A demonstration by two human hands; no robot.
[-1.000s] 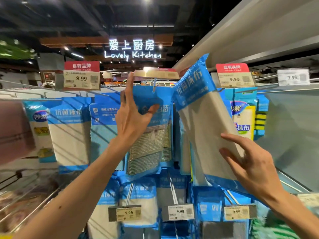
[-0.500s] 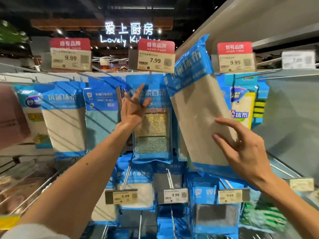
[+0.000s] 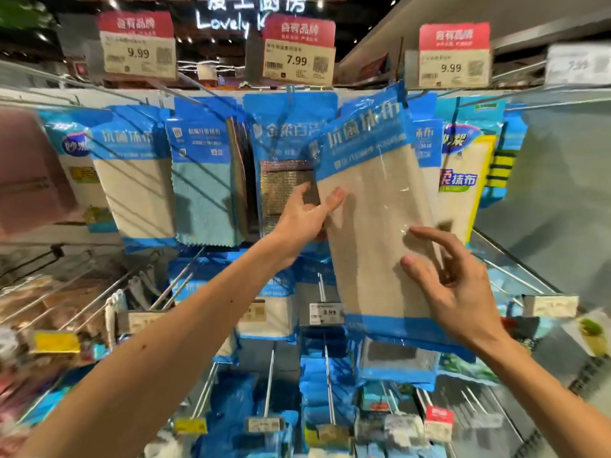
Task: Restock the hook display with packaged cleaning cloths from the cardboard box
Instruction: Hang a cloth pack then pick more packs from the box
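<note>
A beige cleaning cloth package (image 3: 373,233) with a blue header hangs tilted in front of the hook display (image 3: 291,90), its top near the 9.99 tag (image 3: 453,57). My right hand (image 3: 459,292) holds its lower right part, thumb and forefinger on the front and the other fingers hidden. My left hand (image 3: 304,216) touches the pack's left edge with fairly straight fingers and its thumb on the front. A gold scourer pack (image 3: 281,180) hangs just behind the left hand. The cardboard box is out of view.
Blue-headed cloth packs (image 3: 205,180) fill the top row of hooks under the price tags (image 3: 297,57). Lower rows of hooks (image 3: 327,385) stick out toward me with small price labels. A bare grey panel (image 3: 555,200) is at the right, and a pink item (image 3: 29,173) at the far left.
My left hand has dropped from the scourer pack and moved right to the beige package's left edge. The package now hangs lower and more upright near the right hook.
</note>
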